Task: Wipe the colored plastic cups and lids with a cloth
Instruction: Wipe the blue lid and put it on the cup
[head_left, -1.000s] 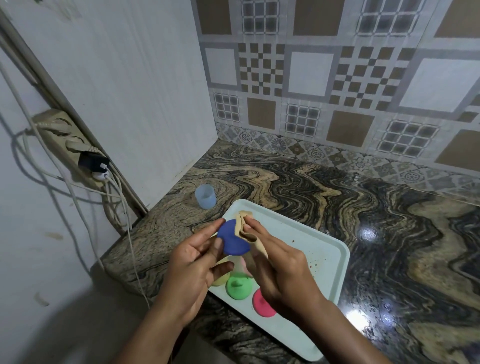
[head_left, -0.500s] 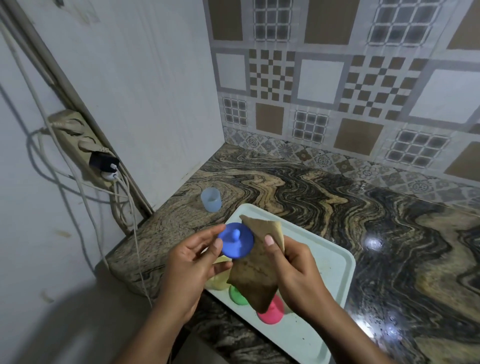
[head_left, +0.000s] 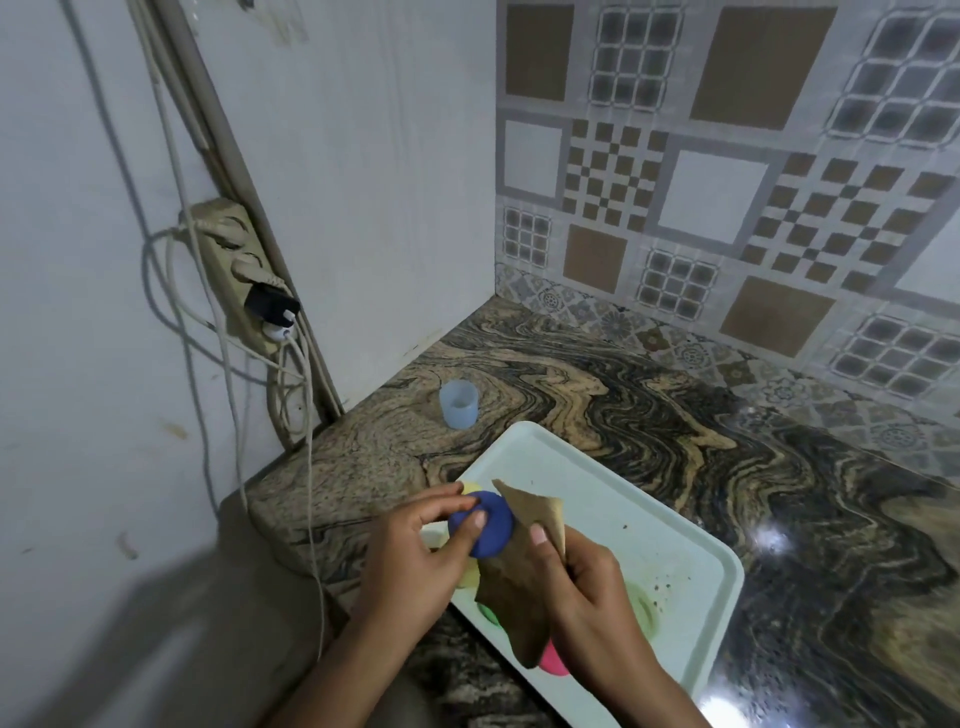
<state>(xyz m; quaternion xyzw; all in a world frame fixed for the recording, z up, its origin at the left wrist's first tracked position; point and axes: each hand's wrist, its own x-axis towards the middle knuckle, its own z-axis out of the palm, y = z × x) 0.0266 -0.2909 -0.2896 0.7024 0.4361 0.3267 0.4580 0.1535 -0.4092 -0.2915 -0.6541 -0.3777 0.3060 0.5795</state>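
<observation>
Blue, the one lid (head_left: 491, 527) sat pinched in your left hand (head_left: 415, 561), touching the one brown cloth (head_left: 519, 592) gripped by your right hand (head_left: 592, 587) above the tray (head_left: 649, 519). One pale blue cup (head_left: 458, 404) stood behind on the countertop (head_left: 675, 415); coloured pieces (head_left: 551, 662) lay partly hidden.

one wide-angle camera, worn on the head, looks forward and steeply down at a marbled countertop (head_left: 649, 415). it sits close above the left hand (head_left: 410, 561) and right hand (head_left: 592, 587), low at 6 o'clock. it faces a corner: plain wall (head_left: 363, 182) at 11 o'clock, patterned tiles (head_left: 727, 182) at 1 o'clock. straight lines bow near the edges.
</observation>
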